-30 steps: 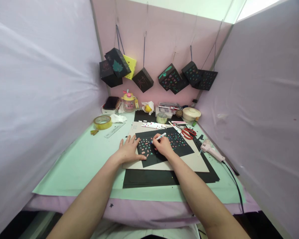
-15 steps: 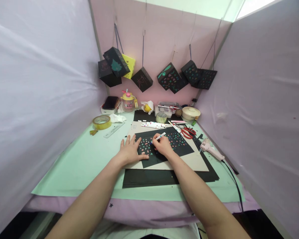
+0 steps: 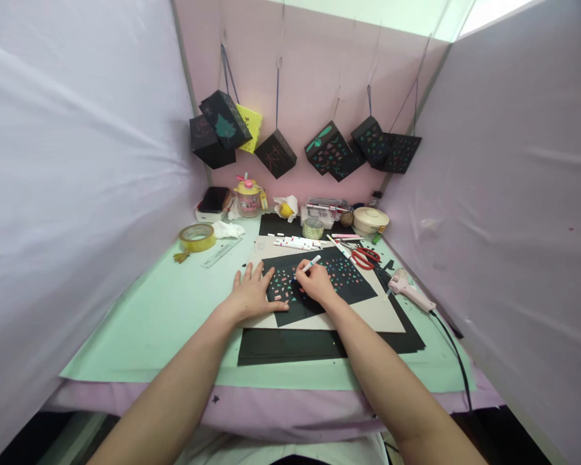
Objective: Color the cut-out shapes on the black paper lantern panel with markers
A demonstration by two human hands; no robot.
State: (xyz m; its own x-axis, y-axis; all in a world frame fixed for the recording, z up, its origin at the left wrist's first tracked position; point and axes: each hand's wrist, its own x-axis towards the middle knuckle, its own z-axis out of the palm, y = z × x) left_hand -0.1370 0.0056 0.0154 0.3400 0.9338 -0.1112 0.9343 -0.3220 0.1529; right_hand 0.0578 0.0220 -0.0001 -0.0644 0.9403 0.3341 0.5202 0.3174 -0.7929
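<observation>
A sheet of black paper (image 3: 353, 292) covered with small coloured shapes lies slightly askew on a pale board (image 3: 390, 316). My left hand (image 3: 252, 297) rests flat with spread fingers over the sheet's left edge and the board. In my right hand (image 3: 315, 283) is a white marker pen (image 3: 312, 263), its tip end down at the middle of the sheet. The fingers hide most of the tip. Several more white markers (image 3: 297, 243) lie along the board's far edge, just beyond the sheet.
Red-handled scissors (image 3: 365, 258) and a pink glue gun (image 3: 411, 290) with a black cord lie to the right. On the left are a yellow tape roll (image 3: 197, 237) and a clear ruler (image 3: 223, 253). A lidded bowl (image 3: 370, 220) stands behind. Decorated black boxes (image 3: 275, 155) hang above.
Almost nothing differs. Both hands and the marker stay in the same place on the sheet; the whole view has shifted very slightly.
</observation>
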